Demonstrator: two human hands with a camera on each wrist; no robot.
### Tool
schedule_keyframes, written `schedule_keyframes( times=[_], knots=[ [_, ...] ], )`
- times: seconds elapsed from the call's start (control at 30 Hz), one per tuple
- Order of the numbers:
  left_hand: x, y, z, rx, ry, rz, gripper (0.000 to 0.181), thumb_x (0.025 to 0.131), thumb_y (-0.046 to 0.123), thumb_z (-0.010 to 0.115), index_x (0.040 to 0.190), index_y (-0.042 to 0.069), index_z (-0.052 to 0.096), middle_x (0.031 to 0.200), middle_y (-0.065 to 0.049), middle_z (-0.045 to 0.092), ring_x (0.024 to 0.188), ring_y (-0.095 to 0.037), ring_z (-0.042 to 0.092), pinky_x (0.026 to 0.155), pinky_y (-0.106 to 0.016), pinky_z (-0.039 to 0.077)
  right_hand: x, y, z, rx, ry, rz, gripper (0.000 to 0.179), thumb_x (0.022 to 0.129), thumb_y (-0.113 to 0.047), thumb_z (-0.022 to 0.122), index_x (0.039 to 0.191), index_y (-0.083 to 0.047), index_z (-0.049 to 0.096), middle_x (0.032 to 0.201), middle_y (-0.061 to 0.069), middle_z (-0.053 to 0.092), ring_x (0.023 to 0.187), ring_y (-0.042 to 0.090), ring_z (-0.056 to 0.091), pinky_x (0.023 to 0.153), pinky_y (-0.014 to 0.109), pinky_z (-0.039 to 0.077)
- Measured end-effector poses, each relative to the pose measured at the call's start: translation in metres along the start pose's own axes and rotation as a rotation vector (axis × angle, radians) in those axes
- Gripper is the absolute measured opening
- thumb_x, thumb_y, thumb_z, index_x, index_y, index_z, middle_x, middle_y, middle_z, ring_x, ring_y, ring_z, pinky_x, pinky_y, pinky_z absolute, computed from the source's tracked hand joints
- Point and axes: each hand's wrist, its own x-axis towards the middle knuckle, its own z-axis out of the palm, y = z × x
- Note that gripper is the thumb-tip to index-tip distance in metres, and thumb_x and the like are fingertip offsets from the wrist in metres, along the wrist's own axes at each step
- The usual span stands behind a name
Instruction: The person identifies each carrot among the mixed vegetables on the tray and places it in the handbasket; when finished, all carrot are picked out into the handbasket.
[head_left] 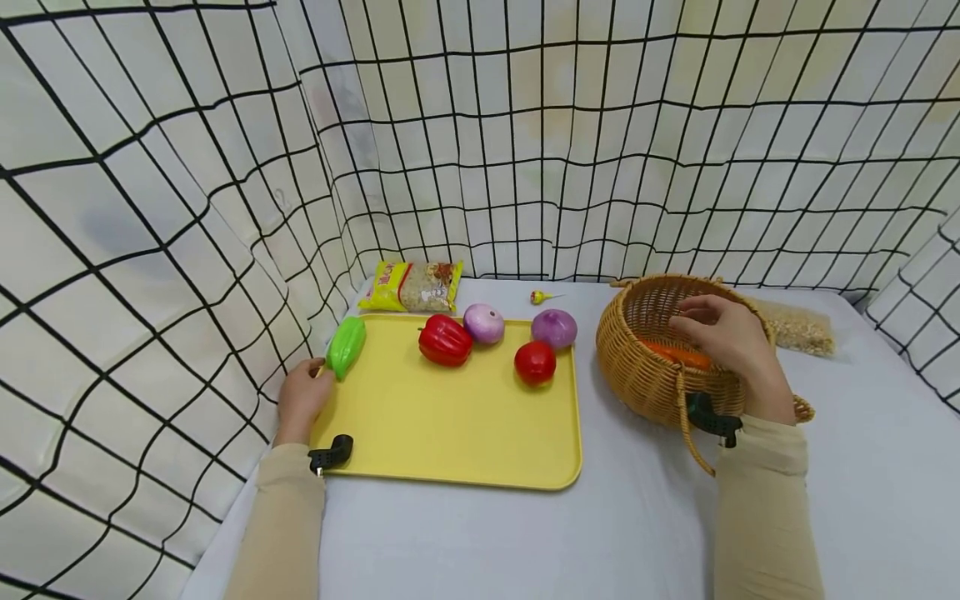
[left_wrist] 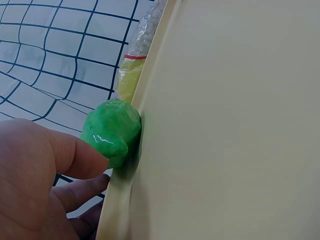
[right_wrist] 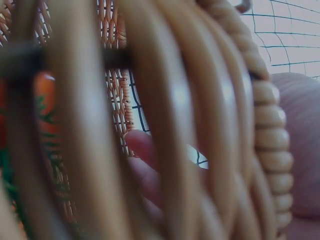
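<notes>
My left hand [head_left: 306, 392] pinches the left rim of a yellow tray [head_left: 450, 425]. Just beyond its thumb [left_wrist: 82, 157] a green ribbed vegetable [head_left: 347, 347] leans on that rim. A red bell pepper [head_left: 446, 340] and a tomato [head_left: 535, 363] lie on the tray, with two purple onions [head_left: 483, 323] [head_left: 554, 328] at its far edge. Over the mouth of a wicker basket [head_left: 637, 375] hangs my right hand [head_left: 723, 333], fingers loosely bent and holding nothing visible. Orange carrots [head_left: 678, 355] with green tops lie inside. Wicker strands cover part of the fingers in the right wrist view.
A yellow-labelled bag of grain [head_left: 416, 286] lies behind the tray. Another clear bag of grain [head_left: 798, 327] sits behind the basket on the right. A small yellow and red item [head_left: 540, 297] lies at the back. Black netting [head_left: 510, 167] encloses the white table.
</notes>
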Motion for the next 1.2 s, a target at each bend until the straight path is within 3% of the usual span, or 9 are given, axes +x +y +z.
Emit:
schedule_keyframes(
  times=[0.2,0.4,0.63,0.77,0.9,1.03,1.1,1.2],
  knots=[
    [0.001,0.005,0.006,0.01,0.001,0.037,0.057,0.094,0.021,0.04,0.145,-0.003,0.041,0.146,-0.027,0.042,0.135,-0.042,0.037,0.11,-0.052,0.03,-0.007,0.002,-0.005,0.006,0.02,0.006,0.065,0.095,-0.057,0.047,0.137,-0.007,0.051,0.135,0.026,0.05,0.119,0.042,0.05,0.087,0.054,0.046],
    [0.004,0.007,0.011,0.019,0.008,0.044,0.057,0.093,0.021,0.04,0.144,-0.003,0.042,0.145,-0.026,0.043,0.134,-0.042,0.038,0.109,-0.052,0.031,-0.012,-0.001,-0.009,0.005,0.055,-0.026,0.059,0.096,-0.054,0.048,0.134,-0.008,0.055,0.133,0.024,0.052,0.122,0.042,0.047,0.09,0.057,0.043],
    [0.005,0.011,0.015,0.012,-0.001,0.044,0.058,0.092,0.021,0.04,0.145,-0.002,0.041,0.145,-0.026,0.043,0.134,-0.042,0.037,0.109,-0.052,0.03,-0.022,-0.018,-0.014,-0.001,0.071,-0.069,0.059,0.095,-0.055,0.049,0.133,-0.01,0.056,0.128,0.018,0.058,0.117,0.037,0.052,0.089,0.054,0.044],
    [0.006,0.014,0.018,0.012,0.034,0.079,0.06,0.092,0.018,0.039,0.147,-0.005,0.036,0.141,-0.028,0.045,0.129,-0.042,0.04,0.106,-0.053,0.032,-0.027,-0.032,-0.012,0.006,0.064,-0.115,0.054,0.096,-0.053,0.051,0.13,-0.011,0.057,0.124,0.015,0.061,0.114,0.035,0.055,0.088,0.052,0.046],
    [0.0,0.027,0.017,0.043,0.154,0.182,0.057,0.089,0.011,0.041,0.143,-0.009,0.038,0.131,-0.03,0.048,0.119,-0.046,0.042,0.1,-0.054,0.034,-0.029,-0.046,-0.003,0.003,0.049,-0.149,0.048,0.096,-0.048,0.053,0.128,-0.012,0.059,0.119,0.013,0.065,0.11,0.03,0.058,0.087,0.048,0.048],
    [-0.018,0.052,0.013,0.075,0.277,0.323,0.054,0.089,0.006,0.044,0.141,-0.007,0.044,0.131,-0.029,0.049,0.118,-0.049,0.041,0.098,-0.056,0.034,-0.027,-0.06,0.009,0.022,0.03,-0.198,0.043,0.096,-0.042,0.057,0.126,-0.011,0.061,0.116,0.009,0.066,0.105,0.026,0.06,0.085,0.044,0.049],
    [-0.031,0.067,0.015,0.063,0.296,0.384,0.05,0.09,0.006,0.047,0.139,-0.005,0.047,0.131,-0.027,0.05,0.115,-0.046,0.043,0.093,-0.056,0.037,-0.027,-0.067,0.016,0.023,0.016,-0.218,0.041,0.096,-0.039,0.058,0.125,-0.011,0.062,0.118,0.008,0.066,0.106,0.027,0.059,0.088,0.046,0.049],
    [-0.054,0.088,0.025,0.091,0.263,0.493,0.046,0.091,0.007,0.05,0.136,-0.003,0.051,0.132,-0.024,0.051,0.118,-0.044,0.044,0.092,-0.056,0.041,-0.029,-0.077,0.026,-0.006,-0.006,-0.258,0.039,0.096,-0.035,0.06,0.128,-0.013,0.062,0.125,0.008,0.064,0.115,0.029,0.056,0.095,0.05,0.046]
  ],
)
